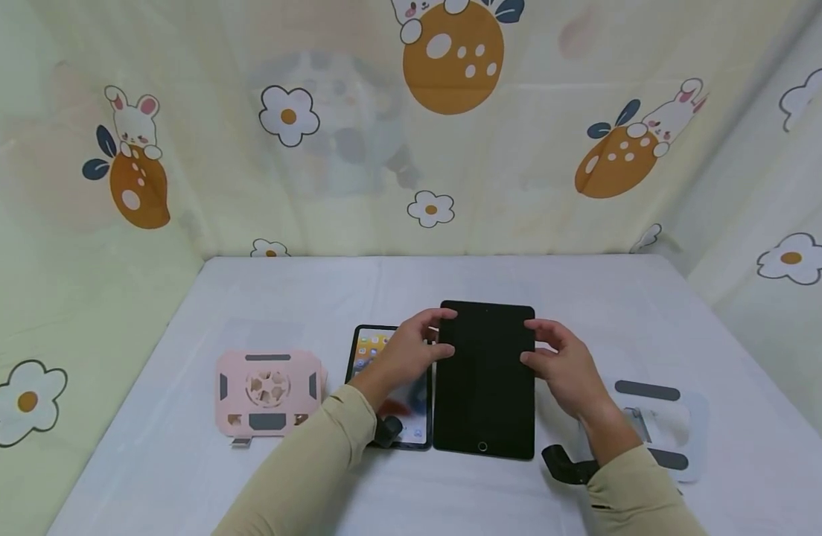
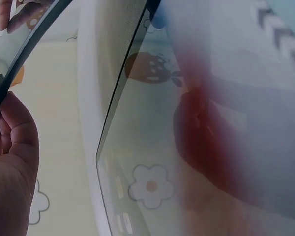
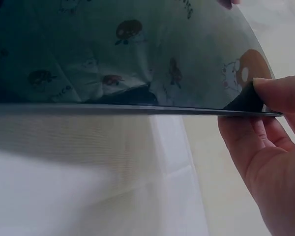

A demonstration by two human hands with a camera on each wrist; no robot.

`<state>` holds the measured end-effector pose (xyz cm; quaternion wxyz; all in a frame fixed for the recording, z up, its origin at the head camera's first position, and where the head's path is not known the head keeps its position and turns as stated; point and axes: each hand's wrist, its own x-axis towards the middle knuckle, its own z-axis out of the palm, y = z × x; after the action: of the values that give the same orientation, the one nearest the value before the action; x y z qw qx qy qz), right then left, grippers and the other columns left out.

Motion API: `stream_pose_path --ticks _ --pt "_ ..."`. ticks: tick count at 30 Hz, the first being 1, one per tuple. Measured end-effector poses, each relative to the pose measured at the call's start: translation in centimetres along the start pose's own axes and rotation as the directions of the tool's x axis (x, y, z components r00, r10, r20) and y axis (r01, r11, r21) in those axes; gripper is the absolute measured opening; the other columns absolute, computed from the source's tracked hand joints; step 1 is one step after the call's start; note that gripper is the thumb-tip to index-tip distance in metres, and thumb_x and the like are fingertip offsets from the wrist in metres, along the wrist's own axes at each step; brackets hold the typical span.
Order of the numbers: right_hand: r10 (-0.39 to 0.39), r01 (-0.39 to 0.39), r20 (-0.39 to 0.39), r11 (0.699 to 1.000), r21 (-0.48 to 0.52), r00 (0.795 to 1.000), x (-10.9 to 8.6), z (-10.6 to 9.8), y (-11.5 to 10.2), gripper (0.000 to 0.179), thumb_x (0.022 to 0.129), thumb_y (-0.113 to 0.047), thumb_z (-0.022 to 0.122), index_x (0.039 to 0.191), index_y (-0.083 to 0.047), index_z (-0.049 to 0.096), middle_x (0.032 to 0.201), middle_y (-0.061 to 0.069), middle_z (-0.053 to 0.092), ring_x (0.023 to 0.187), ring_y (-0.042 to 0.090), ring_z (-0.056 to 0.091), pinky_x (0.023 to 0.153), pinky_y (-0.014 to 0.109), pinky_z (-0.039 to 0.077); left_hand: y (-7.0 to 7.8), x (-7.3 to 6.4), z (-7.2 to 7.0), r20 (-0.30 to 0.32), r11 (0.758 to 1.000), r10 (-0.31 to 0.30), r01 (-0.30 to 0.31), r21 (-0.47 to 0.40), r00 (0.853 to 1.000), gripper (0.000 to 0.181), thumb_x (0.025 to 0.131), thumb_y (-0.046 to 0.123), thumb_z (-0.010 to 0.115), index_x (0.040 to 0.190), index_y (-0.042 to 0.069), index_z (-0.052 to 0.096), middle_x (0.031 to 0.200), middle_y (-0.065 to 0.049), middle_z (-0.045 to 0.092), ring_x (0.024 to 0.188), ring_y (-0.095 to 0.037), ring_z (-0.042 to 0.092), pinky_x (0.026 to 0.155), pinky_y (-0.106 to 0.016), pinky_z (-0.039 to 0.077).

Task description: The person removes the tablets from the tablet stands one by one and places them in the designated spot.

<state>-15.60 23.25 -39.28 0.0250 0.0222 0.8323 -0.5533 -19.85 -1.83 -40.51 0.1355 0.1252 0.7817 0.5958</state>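
A black tablet [image 1: 485, 387] with a dark screen and a round button at its near end is held between both hands. The left hand [image 1: 411, 350] grips its upper left edge. On the opposite edge, the right hand [image 1: 565, 372] pinches the tablet between thumb and fingers, as the right wrist view shows with the hand [image 3: 270, 147] at the rim. A second tablet [image 1: 418, 417] with its screen lit lies on the table, partly hidden under the left hand and forearm. Its glossy screen [image 2: 196, 147] fills much of the left wrist view.
A pink stand [image 1: 269, 420] with a round cut-out centre and grey pads lies at the left. Partly behind the right forearm is a pale stand [image 1: 695, 424] with dark grey pads. A white cloth covers the table [image 1: 304, 290]; patterned curtains [image 1: 357, 223] hang around it.
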Motion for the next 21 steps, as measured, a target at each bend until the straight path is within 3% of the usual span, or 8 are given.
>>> stream_pose_path --ticks 11,21 --pt "0.003 -0.003 -0.007 0.999 0.033 1.000 0.07 0.23 0.54 0.049 0.100 -0.004 0.057 0.147 -0.003 0.042 0.143 0.023 0.043 0.112 0.030 0.062 0.088 0.028 0.054 -0.17 0.19 0.04 0.007 1.000 -0.010 0.010 0.005 1.000 0.047 0.093 0.011 0.072 0.135 0.025 0.058 0.119 0.002 0.059 0.102 -0.019 0.057 0.081 -0.036 0.052" --pt "-0.025 0.024 0.007 0.998 0.066 1.000 -0.14 0.38 0.93 0.059 0.100 -0.024 0.065 0.148 -0.003 0.040 0.151 0.023 0.038 0.131 0.040 0.049 0.103 0.047 0.044 -0.62 -0.08 -0.18 -0.025 0.999 -0.019 0.020 0.046 1.000 0.050 0.091 0.019 0.075 0.137 0.027 0.058 0.131 -0.001 0.056 0.110 -0.018 0.056 0.089 -0.038 0.052"
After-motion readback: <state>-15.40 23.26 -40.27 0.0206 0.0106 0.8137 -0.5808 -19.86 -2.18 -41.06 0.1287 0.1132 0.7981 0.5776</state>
